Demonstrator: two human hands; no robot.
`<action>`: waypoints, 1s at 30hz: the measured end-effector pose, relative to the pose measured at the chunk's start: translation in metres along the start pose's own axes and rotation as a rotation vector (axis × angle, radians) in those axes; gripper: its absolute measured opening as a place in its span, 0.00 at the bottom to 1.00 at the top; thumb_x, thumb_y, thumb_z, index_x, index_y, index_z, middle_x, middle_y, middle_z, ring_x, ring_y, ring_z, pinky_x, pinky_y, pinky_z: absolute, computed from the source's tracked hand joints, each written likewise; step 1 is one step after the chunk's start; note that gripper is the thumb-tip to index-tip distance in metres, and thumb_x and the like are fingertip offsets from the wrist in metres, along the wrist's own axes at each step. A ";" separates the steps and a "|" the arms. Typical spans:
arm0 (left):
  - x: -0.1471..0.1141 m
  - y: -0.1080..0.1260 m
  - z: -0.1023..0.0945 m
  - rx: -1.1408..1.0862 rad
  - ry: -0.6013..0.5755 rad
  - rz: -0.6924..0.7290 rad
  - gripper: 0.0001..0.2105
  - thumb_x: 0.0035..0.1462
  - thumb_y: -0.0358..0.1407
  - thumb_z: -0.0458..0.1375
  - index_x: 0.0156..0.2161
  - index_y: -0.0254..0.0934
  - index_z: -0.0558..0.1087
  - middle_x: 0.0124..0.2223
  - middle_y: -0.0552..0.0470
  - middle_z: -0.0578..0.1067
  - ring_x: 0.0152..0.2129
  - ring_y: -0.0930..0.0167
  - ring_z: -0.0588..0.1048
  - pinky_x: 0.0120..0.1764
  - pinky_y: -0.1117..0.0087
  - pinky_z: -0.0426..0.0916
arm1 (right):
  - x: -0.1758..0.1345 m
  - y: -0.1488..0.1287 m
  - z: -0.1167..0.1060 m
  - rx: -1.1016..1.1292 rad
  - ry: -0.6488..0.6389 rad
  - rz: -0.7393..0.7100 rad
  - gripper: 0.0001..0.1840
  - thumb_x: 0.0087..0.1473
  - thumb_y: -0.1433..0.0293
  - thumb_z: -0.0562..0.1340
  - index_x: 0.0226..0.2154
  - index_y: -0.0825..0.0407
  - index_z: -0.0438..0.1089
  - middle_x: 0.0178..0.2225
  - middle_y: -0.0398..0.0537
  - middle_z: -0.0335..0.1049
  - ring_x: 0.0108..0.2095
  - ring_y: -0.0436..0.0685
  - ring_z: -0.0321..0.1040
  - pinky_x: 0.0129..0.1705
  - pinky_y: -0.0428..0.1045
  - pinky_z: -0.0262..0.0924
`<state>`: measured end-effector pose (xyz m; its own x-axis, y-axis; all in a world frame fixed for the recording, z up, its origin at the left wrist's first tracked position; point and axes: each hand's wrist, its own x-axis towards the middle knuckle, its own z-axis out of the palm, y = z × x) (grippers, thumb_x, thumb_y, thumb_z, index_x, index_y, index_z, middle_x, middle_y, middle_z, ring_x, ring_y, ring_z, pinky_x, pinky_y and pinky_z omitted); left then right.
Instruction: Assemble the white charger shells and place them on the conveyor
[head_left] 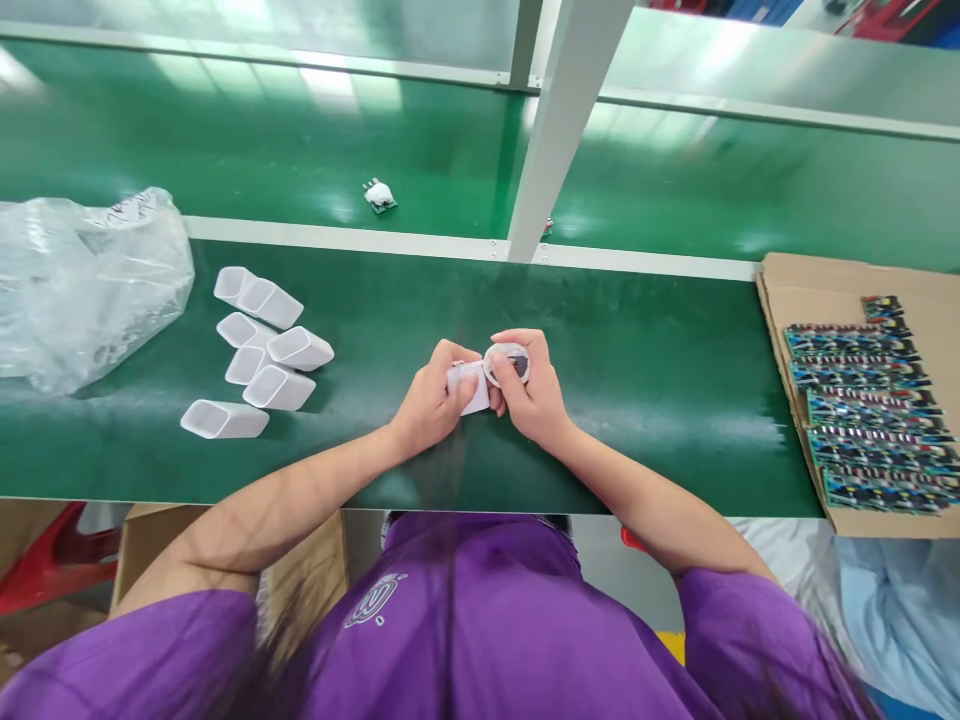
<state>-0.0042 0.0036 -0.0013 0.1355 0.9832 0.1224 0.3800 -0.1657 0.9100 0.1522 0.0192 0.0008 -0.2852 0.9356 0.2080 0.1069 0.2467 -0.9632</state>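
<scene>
Above the green bench, both my hands meet near the middle of the head view. My left hand is closed on a small white plastic housing, thumb on its near face. Beside it my right hand grips a round white piece with a dark patch in its middle; its exact kind is unclear. The two pieces are close together, and I cannot tell whether they are joined. Off to the left lie several white hollow sleeves on their sides, open ends facing left.
A clear plastic bag lies at the far left. On the right, cardboard carries rows of circuit boards. A small white part with pins sits behind the metal rail. A white post rises beyond my hands.
</scene>
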 end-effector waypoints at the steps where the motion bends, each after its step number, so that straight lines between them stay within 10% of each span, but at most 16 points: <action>1: 0.000 -0.001 -0.001 -0.063 -0.026 -0.031 0.10 0.58 0.42 0.52 0.39 0.38 0.63 0.28 0.55 0.74 0.23 0.73 0.71 0.27 0.72 0.66 | 0.000 -0.001 0.000 0.049 -0.008 0.037 0.10 0.64 0.61 0.53 0.46 0.47 0.57 0.16 0.30 0.60 0.14 0.46 0.60 0.20 0.42 0.60; 9: 0.004 -0.009 -0.002 -0.279 -0.067 -0.018 0.14 0.58 0.45 0.54 0.42 0.37 0.64 0.33 0.52 0.76 0.26 0.73 0.74 0.29 0.73 0.68 | 0.005 0.000 -0.005 0.144 0.025 0.083 0.13 0.63 0.58 0.54 0.46 0.46 0.58 0.20 0.33 0.64 0.17 0.47 0.64 0.22 0.43 0.63; 22: 0.007 0.005 -0.009 0.059 0.088 0.365 0.16 0.53 0.32 0.62 0.48 0.39 0.68 0.45 0.48 0.77 0.41 0.70 0.76 0.44 0.68 0.71 | 0.046 0.045 -0.073 -0.713 0.172 -0.077 0.08 0.58 0.69 0.56 0.37 0.51 0.70 0.38 0.52 0.72 0.41 0.60 0.68 0.46 0.58 0.65; 26: 0.008 0.005 -0.008 0.001 0.099 0.395 0.15 0.53 0.31 0.62 0.46 0.40 0.67 0.48 0.47 0.75 0.46 0.69 0.75 0.41 0.70 0.71 | 0.039 0.027 -0.061 -0.605 0.190 -0.307 0.08 0.59 0.68 0.56 0.40 0.49 0.70 0.43 0.52 0.71 0.46 0.59 0.67 0.47 0.57 0.65; 30: 0.009 0.002 -0.005 -0.190 0.119 0.188 0.17 0.52 0.37 0.64 0.45 0.39 0.66 0.44 0.49 0.73 0.36 0.72 0.75 0.32 0.75 0.70 | 0.021 0.007 -0.035 -0.450 -0.060 -0.555 0.16 0.58 0.65 0.60 0.48 0.48 0.64 0.47 0.52 0.69 0.47 0.58 0.68 0.47 0.57 0.67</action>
<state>-0.0063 0.0125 0.0037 0.0749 0.9406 0.3311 0.1788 -0.3394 0.9235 0.1805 0.0491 0.0043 -0.4618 0.6297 0.6246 0.3094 0.7744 -0.5519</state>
